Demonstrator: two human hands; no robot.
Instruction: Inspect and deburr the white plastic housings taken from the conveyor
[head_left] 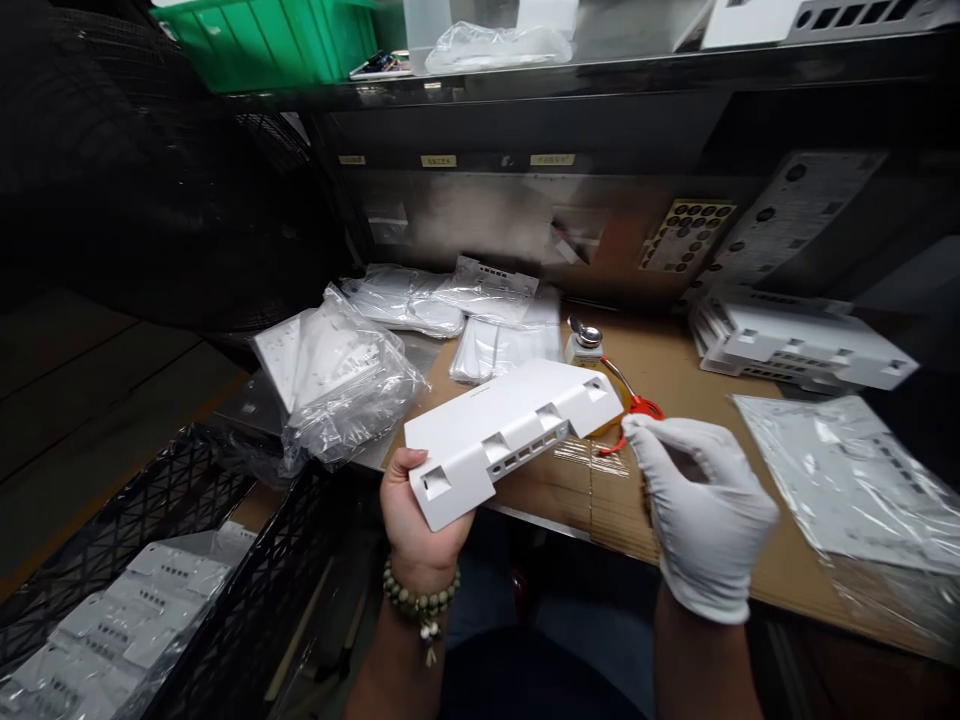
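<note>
My bare left hand (424, 510) grips the left end of a white casing panel (510, 425), holding it tilted above the bench edge. Several port cut-outs and square recesses run along the panel's near side. On my right hand (701, 505) is a white glove. Its thumb and fingertips are pinched together close to the panel's right corner; whatever they hold, if anything, is too small to make out. Just behind those fingertips lies a red-handled tool (645, 407) that looks like scissors, partly hidden by the panel and the hand.
Cardboard (664, 360) covers the bench. Bagged white panels (337, 370) lie at left, and a stack of panels (795, 335) stands at right beside a plastic-wrapped panel (855, 470). A black crate (225, 600) sits lower left. Overhead, a shelf carries a green bin (277, 40).
</note>
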